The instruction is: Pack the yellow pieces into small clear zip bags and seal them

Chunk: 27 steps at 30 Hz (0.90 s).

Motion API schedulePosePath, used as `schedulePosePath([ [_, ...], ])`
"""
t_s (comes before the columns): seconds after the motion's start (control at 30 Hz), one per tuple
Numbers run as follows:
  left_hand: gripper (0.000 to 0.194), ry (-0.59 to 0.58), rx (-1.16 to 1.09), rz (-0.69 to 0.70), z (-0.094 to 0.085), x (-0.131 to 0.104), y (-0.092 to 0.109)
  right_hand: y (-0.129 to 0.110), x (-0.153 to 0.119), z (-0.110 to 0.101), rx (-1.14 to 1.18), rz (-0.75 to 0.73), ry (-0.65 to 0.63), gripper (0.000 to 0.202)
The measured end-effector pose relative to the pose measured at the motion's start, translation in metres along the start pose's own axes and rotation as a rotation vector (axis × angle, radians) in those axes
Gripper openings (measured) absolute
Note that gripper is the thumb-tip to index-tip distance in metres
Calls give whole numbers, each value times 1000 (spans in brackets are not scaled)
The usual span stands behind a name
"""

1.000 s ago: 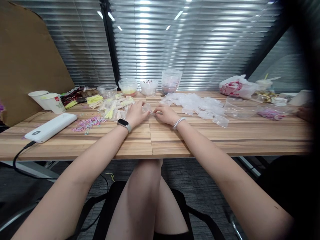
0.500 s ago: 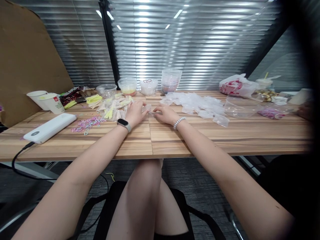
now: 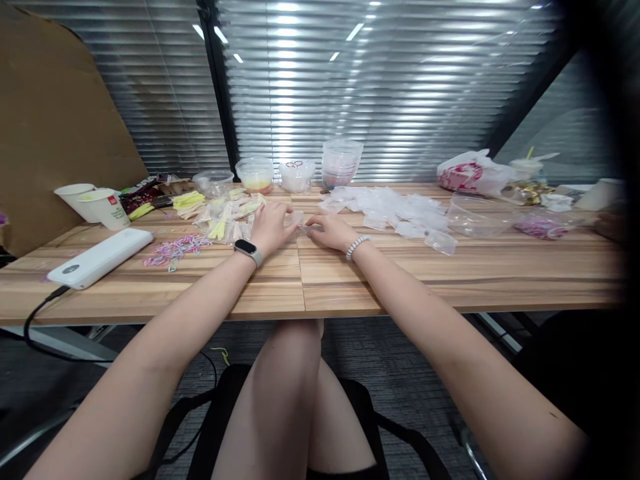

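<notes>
Between my two hands is a small clear plastic bag (image 3: 297, 218), just above the wooden table (image 3: 350, 283). My left hand (image 3: 273, 225), with a watch band at the wrist, has its fingers closed on the bag's left side. The fingertips of my right hand (image 3: 331, 231), which wears a beaded bracelet, pinch at the bag's right edge. Left of my left hand lie filled clear bags (image 3: 227, 220) with yellow and pale pieces in them. Right of my right hand spreads a pile of flat clear bags (image 3: 395, 210).
Small coloured links (image 3: 177, 250) lie by a white power bank (image 3: 103, 257) with a cable. Paper cups (image 3: 107, 208) stand at left. Clear tubs (image 3: 255, 175) line the back, beside a stack of tubs (image 3: 342, 163). A clear container (image 3: 477, 217) and a carrier bag (image 3: 473, 173) are at right.
My hands stay at nearly the same spot on the small bag, with only slight finger movement. The whole view has shifted a little.
</notes>
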<state>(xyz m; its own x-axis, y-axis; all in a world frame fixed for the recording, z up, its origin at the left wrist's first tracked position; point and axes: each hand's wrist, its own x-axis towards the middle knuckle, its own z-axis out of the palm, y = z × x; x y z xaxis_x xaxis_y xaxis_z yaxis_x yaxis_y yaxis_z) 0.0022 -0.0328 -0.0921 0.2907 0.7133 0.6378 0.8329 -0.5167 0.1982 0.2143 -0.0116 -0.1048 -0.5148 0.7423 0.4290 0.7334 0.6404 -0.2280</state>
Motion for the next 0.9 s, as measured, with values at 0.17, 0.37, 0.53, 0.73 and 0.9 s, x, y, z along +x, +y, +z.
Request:
schedulePosePath([
  [0.17,38,0,-9,-8,0,-1,2,2,-1,2,-6,-24,20,23],
  [0.37,30,-11,-1,-15,-1,-1,2,2,0,2,-2,-10,9,25],
  [0.53,24,4,17,12,-1,0,0,2,0,2,14,-9,3,26],
  [0.73,19,6,9,39,1,0,-1,1,0,0,-6,-2,-23,28],
  [0.9,16,4,15,50,1,0,-1,4,-1,3,4,1,-24,28],
])
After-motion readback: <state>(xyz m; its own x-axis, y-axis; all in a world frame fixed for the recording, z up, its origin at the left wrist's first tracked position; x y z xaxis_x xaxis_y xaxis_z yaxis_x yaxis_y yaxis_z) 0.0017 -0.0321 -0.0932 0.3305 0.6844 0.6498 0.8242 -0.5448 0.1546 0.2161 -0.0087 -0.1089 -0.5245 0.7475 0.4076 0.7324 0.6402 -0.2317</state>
